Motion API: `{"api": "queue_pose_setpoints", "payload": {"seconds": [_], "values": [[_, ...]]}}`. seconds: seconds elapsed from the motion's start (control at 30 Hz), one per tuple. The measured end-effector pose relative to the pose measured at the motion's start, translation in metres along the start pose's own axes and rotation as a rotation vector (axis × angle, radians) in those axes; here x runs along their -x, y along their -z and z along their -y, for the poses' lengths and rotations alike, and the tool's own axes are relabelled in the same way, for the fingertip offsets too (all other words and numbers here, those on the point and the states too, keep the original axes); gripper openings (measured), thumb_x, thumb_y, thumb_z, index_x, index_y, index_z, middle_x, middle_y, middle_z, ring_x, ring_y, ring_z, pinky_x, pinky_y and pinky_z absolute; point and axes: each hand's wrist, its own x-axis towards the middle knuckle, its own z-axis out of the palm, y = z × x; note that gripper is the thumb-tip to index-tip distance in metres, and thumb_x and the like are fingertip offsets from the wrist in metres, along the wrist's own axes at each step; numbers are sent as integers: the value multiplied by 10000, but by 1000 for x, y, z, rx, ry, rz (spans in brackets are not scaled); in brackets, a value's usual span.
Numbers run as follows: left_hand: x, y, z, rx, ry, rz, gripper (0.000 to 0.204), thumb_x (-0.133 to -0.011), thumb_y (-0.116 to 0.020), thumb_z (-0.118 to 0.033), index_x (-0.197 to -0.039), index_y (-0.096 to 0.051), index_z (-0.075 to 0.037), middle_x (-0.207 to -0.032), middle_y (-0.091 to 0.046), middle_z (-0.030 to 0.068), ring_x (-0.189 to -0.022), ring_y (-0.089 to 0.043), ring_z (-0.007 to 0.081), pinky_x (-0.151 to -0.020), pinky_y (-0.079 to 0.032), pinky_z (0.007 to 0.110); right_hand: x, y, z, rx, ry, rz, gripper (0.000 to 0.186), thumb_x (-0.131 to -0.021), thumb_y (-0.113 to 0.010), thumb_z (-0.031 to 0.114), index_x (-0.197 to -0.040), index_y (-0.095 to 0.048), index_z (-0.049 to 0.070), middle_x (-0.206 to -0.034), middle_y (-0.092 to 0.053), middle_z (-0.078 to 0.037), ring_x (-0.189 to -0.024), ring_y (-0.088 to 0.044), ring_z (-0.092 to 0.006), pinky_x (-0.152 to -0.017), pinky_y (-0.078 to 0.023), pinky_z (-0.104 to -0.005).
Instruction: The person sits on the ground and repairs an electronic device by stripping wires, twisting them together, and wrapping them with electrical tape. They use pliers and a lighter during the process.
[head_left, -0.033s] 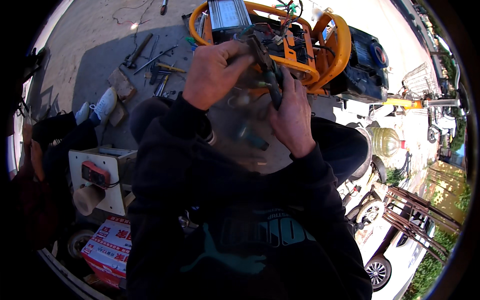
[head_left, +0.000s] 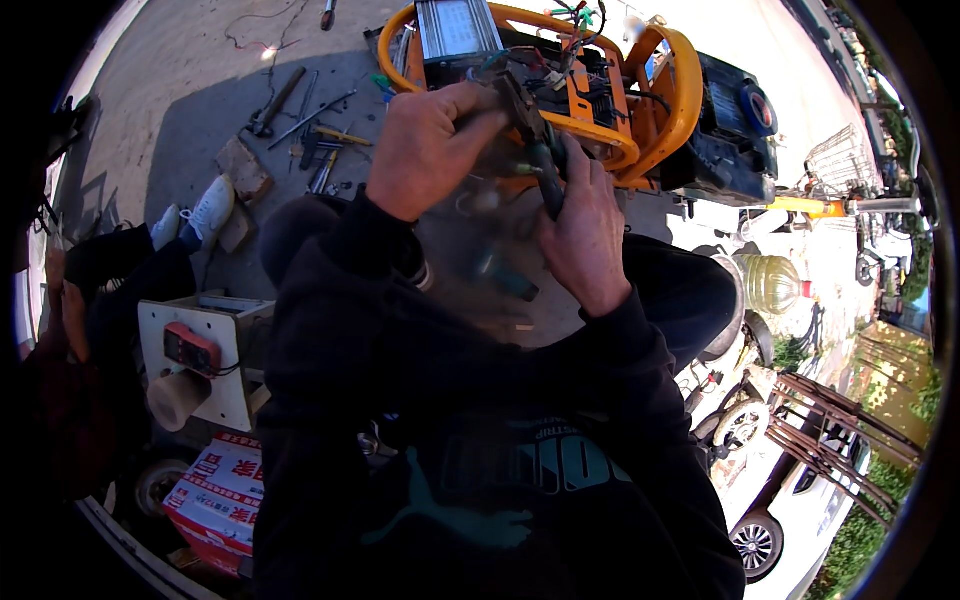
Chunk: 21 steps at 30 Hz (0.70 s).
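My right hand [head_left: 590, 230] is wrapped round the dark handles of a pair of pliers [head_left: 542, 155], whose jaws point up and to the left. At those jaws, my left hand [head_left: 430, 140] is closed in a pinch, thumb and forefinger together. What it pinches is too small and too hidden to make out. Just beyond both hands lies an orange tubular frame [head_left: 610, 150] with loose wires [head_left: 575, 40] and a silver finned metal box [head_left: 460, 30] on it.
Left of the frame, a hammer [head_left: 275, 100], a brick [head_left: 243, 168] and several hand tools lie on the ground. A white stand [head_left: 225, 390] carries a red multimeter [head_left: 190, 350]; below is a red-and-white carton [head_left: 215, 500]. A seated person's shoe [head_left: 212, 208] shows at left. A yellowish plastic jug [head_left: 770, 283] is at right.
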Motion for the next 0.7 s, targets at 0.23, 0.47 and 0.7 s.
{"api": "queue_pose_setpoints", "payload": {"seconds": [0.23,0.47,0.7], "values": [[2,-7,-7,63,52,-57,205,-933,-745,-148,-1080,-761,-6,-919,-779,133,-809,-774,217,-708,-583,310,52,-14,-55,-560,-198,218,639,-935,-616,31,-1536,-401,23,-1029,-596,-102,-976,-618,-190,-872,-521,-336],[6,-2,-24,-8,-14,19,326,-911,-785,-63,-1209,-675,15,-931,-736,50,-724,-641,74,-617,-487,240,98,-156,-189,250,-164,1079,501,-892,-653,355,-1285,-651,44,-1201,-695,-261,-1070,-703,-406,-890,-550,-501],[0,-7,-33,-287,50,271,790,-804,-824,-22,-1509,-472,-74,-1324,-637,133,-1022,-652,295,-861,-548,387,143,-249,-200,91,78,711,532,-904,-682,446,-1264,-666,55,-1194,-718,-229,-1064,-712,-393,-901,-554,-490]]}}
